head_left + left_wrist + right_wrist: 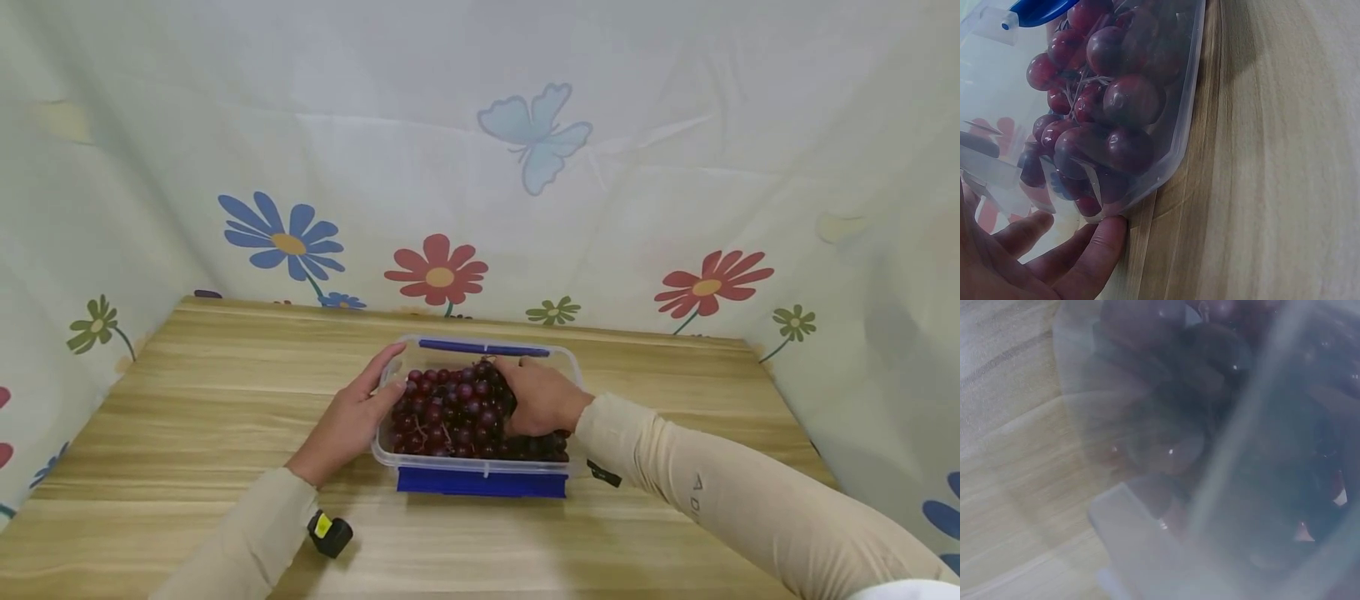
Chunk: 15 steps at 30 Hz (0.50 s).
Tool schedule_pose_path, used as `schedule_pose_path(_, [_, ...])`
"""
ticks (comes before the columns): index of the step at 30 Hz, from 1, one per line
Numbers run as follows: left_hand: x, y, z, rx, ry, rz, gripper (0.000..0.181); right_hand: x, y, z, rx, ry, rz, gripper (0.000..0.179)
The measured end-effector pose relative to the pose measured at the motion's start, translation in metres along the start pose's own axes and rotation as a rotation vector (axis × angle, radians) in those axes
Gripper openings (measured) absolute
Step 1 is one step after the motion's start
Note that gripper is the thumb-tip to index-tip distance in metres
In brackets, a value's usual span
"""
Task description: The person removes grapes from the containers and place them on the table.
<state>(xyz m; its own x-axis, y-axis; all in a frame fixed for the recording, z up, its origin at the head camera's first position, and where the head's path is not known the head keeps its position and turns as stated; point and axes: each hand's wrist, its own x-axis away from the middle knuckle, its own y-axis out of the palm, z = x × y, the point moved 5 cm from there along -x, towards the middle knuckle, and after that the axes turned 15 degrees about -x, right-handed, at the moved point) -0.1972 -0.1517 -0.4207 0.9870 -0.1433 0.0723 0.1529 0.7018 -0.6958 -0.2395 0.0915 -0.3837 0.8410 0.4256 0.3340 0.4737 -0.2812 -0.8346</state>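
Dark red grapes (450, 408) fill a clear plastic container (480, 467) with blue clip flaps, standing on the wooden table. At its left end my left hand (352, 421) holds the container, thumb over the rim. In the left wrist view, fingertips (1107, 234) touch the outer wall near the base. My right hand (543, 398) reaches over the right rim and grips a bunch of grapes, its fingers partly hidden among them. The right wrist view is hazy, looking through the container's wall (1141, 537) at blurred grapes (1172, 444).
The wooden table (225, 417) extends on both sides of the container. A white flowered curtain (375, 167) closes off the back and sides. A small black device (330, 535) sits at the left wrist.
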Motion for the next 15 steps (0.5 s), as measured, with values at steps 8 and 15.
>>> schedule_pose_path(8, [0.0012, -0.0009, 0.0014, 0.000, -0.005, -0.007, 0.052, 0.0000, -0.0023, -0.0019, 0.004, -0.015, -0.009, 0.098])
schedule_pose_path(15, [0.0011, -0.0015, 0.0015, 0.000, -0.006, -0.005, 0.052, -0.0002, -0.0078, -0.0055, 0.011, -0.023, -0.014, 0.094])
